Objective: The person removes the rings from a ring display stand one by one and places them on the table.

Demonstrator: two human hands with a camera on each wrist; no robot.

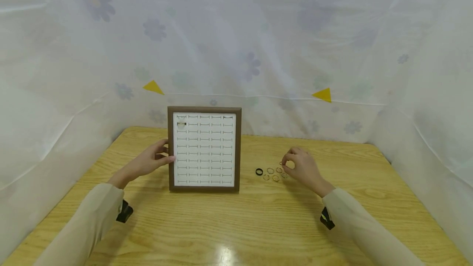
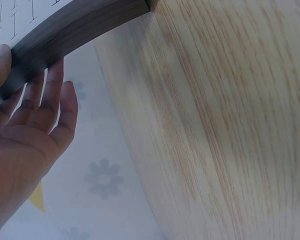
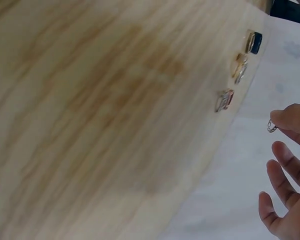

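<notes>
The right hand (image 1: 304,169) is pinching a small ring (image 3: 272,127) in a tight fingertip grip, just above the other rings (image 1: 271,173) lying on the table (image 1: 258,216). The left hand (image 1: 149,162) is resting with straight fingers against the ring board (image 1: 204,150), thumb on its brown frame.

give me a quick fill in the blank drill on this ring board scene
1. The left hand rests on the ____ edge of the ring board.
2. The right hand pinches a small ____ in its fingers.
3. The loose rings lie on the table to the ____ of the board.
4. One ring on the table is ____, the others metal-coloured.

Missing words: left; ring; right; black
</notes>
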